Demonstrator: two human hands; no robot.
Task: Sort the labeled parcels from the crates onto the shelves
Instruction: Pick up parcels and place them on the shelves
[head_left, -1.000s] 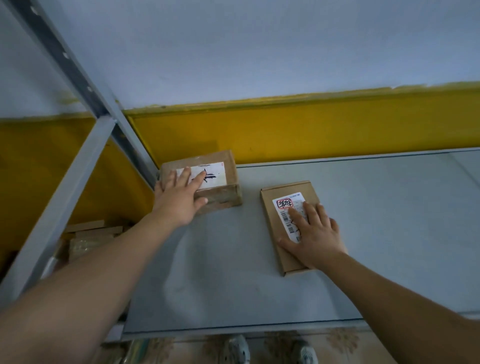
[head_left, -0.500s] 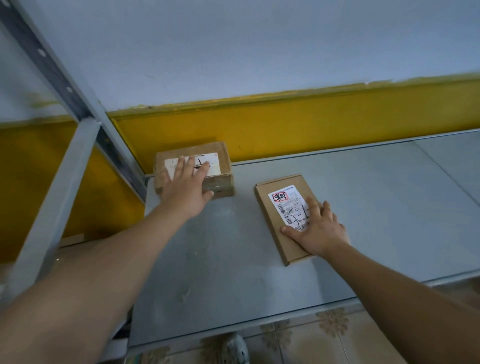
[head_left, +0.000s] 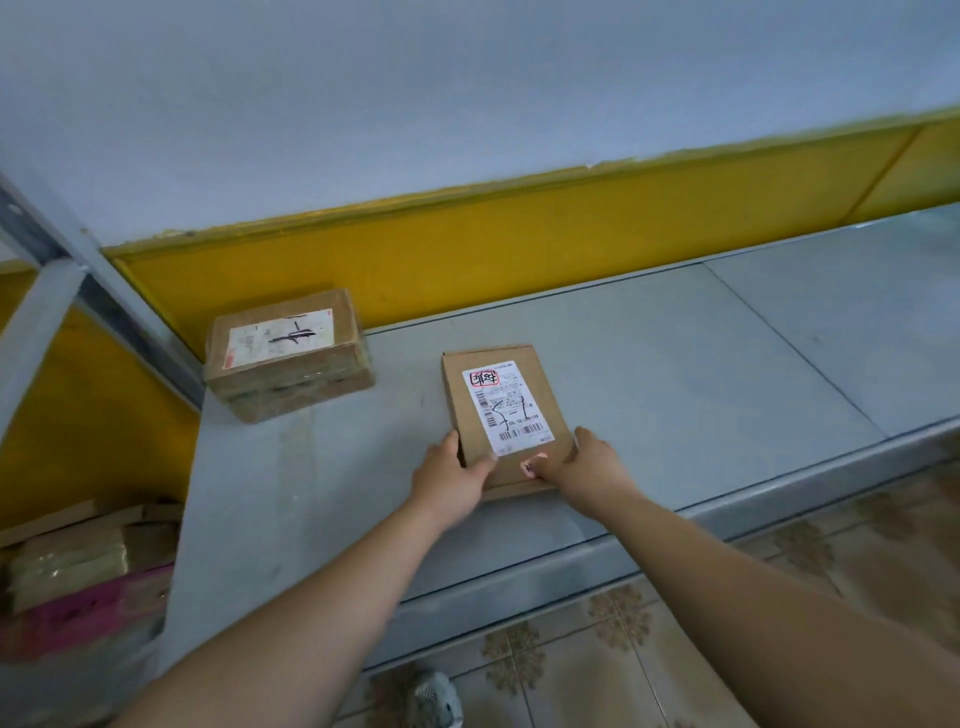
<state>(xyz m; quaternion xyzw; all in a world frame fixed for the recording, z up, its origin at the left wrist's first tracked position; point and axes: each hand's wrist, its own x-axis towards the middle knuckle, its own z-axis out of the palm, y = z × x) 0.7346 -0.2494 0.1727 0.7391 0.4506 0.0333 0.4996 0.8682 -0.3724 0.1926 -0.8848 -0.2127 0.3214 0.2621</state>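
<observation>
A flat brown parcel (head_left: 501, 410) with a white barcode label lies on the grey metal shelf (head_left: 675, 374). My left hand (head_left: 449, 475) grips its near left corner, thumb on top. My right hand (head_left: 582, 460) grips its near right corner, thumb on the lid. A thicker taped brown parcel (head_left: 288, 353) with a white handwritten label sits at the shelf's back left corner, with no hand on it.
A grey steel upright and diagonal brace (head_left: 78, 270) stand at the left. Behind the shelf runs a yellow and pale wall. Lower left holds more parcels, one pink (head_left: 78, 608). Patterned floor tiles (head_left: 779, 597) lie below the shelf's front edge.
My left hand left the taped parcel and came across to the flat parcel. My right hand shifted from lying on the flat parcel to holding its near right corner.
</observation>
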